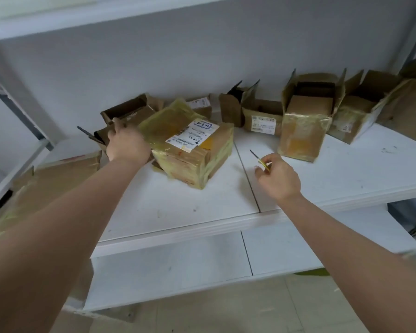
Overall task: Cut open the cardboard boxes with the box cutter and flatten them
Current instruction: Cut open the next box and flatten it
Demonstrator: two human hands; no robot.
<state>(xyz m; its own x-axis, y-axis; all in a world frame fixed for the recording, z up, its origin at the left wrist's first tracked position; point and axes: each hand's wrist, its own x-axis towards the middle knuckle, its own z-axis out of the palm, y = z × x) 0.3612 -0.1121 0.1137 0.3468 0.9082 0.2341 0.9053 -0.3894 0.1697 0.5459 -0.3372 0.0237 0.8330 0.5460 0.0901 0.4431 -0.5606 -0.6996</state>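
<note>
On the white shelf (178,212), toward its left half and set back from the front edge: one sealed box (192,150), wrapped in yellowish tape, white label on top, resting tilted.

Box cutter (259,159): yellow handle, thin blade out and pointing up and away, held above the shelf just right of the sealed box and apart from it. Right hand (279,181) pinches the handle between thumb and fingertips; the other fingers are loosely curled.

Left hand (126,145): reaching to the left side of the sealed box, fingers curled over the edge of an open box (127,111) behind it. Whether it grips that edge or only rests on it cannot be told.

Along the back edge, left to right: small open boxes (250,109), one tall open box (305,116) with flaps up, further open boxes (360,109) toward the right corner. At the left end: one flattened sheet of cardboard (55,179), leaning.

Step in hand, by judgement: choosing and steadying the next box; no cut begun on the sealed one. Most boxes stand open but unflattened, so much work remains.

Next move calls for: the left hand to pin the sealed box flat, clear of the blade's line; the blade brought down to the taped seam and drawn shallow, away from the holding fingers.
</note>
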